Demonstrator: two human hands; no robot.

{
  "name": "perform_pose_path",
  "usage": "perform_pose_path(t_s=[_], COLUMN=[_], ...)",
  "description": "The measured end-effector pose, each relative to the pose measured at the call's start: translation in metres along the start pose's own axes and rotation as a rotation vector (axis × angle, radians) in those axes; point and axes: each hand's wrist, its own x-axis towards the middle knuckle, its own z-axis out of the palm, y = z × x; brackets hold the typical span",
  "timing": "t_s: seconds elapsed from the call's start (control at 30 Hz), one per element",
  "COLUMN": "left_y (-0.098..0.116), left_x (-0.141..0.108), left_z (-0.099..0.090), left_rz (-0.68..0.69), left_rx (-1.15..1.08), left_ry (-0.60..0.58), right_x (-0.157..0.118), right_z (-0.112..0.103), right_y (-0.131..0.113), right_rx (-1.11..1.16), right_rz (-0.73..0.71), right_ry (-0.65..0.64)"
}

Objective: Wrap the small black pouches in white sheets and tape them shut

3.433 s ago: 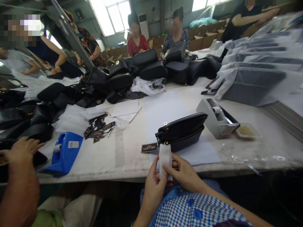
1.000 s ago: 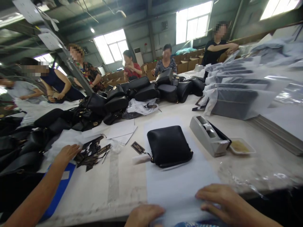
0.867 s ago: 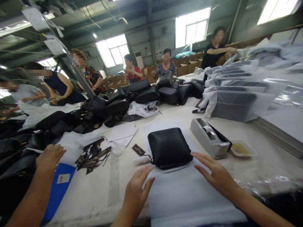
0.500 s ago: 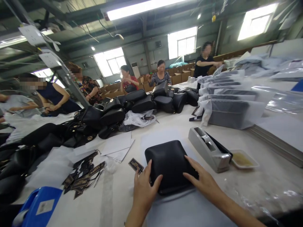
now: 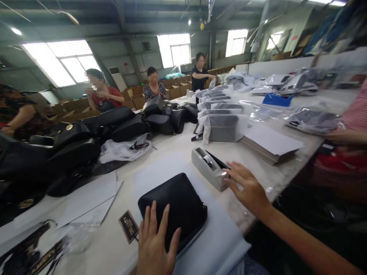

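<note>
A black handbag (image 5: 180,206) lies on a white sheet (image 5: 149,179) on the table before me. My left hand (image 5: 156,236) rests flat on its near left side, fingers spread. Beside that hand lies a black hang tag (image 5: 129,226) with gold lettering. At the cutting end of the grey tape dispenser (image 5: 207,165) is my right hand (image 5: 248,189), its fingers stretched out and apart. Whether the fingertips touch the dispenser or its tape I cannot tell.
Black bags (image 5: 123,128) are heaped along the left and back. Several wrapped bags (image 5: 223,128) stand in a row beyond the dispenser, near a stack of boards (image 5: 271,141). Loose tags (image 5: 43,256) lie front left. Co-workers stand behind; a person's arm (image 5: 348,135) is at right.
My right hand has left the bag and moved right to the tape dispenser. My left hand stays on the bag, which now sits turned. The view has swung right.
</note>
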Motion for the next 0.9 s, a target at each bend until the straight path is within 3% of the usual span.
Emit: perform_pose_path(t_s=[0.1, 0.2, 0.3, 0.37, 0.43, 0.53, 0.63, 0.77, 0.9], left_y=[-0.003, -0.006, -0.005, -0.003, 0.0, 0.004, 0.007, 0.007, 0.007], left_x=[-0.004, -0.007, -0.007, -0.006, -0.007, -0.007, -0.006, -0.006, -0.009], left_z=[0.016, 0.023, 0.02, 0.016, 0.013, 0.01, 0.008, 0.007, 0.014], left_rz=[0.036, 0.026, 0.018, 0.017, 0.009, -0.016, -0.037, -0.039, -0.058], left_rx=[0.01, -0.01, -0.001, 0.012, 0.021, 0.02, 0.015, 0.02, 0.01], left_ry=[-0.026, -0.015, -0.016, -0.024, -0.039, -0.057, -0.062, -0.065, -0.025], right_x=[-0.008, -0.02, -0.022, -0.012, 0.006, 0.043, 0.084, 0.136, 0.167], right_z=[-0.003, 0.009, 0.019, 0.017, 0.009, 0.0, 0.016, 0.087, 0.18], right_y=[0.051, 0.087, 0.103, 0.101, 0.088, 0.044, -0.012, -0.066, -0.084], right_rx=[-0.203, -0.301, -0.279, -0.227, -0.136, 0.082, 0.322, 0.395, 0.3], right_rz=[0.089, 0.149, 0.174, 0.141, 0.075, -0.026, -0.116, -0.212, -0.24], right_ry=[-0.001, -0.143, -0.326, -0.311, -0.144, 0.079, 0.031, -0.387, -0.551])
